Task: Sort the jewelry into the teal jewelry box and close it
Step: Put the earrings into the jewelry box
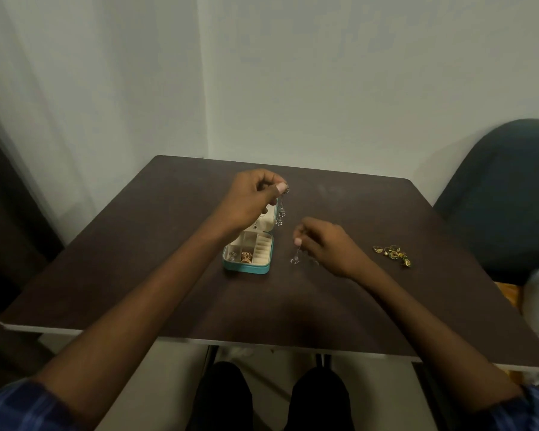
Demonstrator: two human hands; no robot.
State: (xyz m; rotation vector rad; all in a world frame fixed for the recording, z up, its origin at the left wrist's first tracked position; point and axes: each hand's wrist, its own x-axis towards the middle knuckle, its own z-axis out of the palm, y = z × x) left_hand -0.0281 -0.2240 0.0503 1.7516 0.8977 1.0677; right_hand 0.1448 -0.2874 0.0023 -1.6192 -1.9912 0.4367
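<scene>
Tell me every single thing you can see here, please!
Jewelry box: one, teal outside and cream inside, open, middle of the table.
Pieces in the box: a few, one gold and some clear, in the front compartments.
Dangling earring: one, silvery, hanging from the left hand above the box.
Second earring: one, silvery and clear, hanging from the right hand, right of the box.
Gold jewelry pile: one small heap, gold with green and red bits, on the table's right side.
Table: one, dark brown.
Chair: one, dark blue, right of the table.
Walls: pale, behind the table.
Left hand: pinching the dangling earring.
Right hand: pinching the second earring.
</scene>
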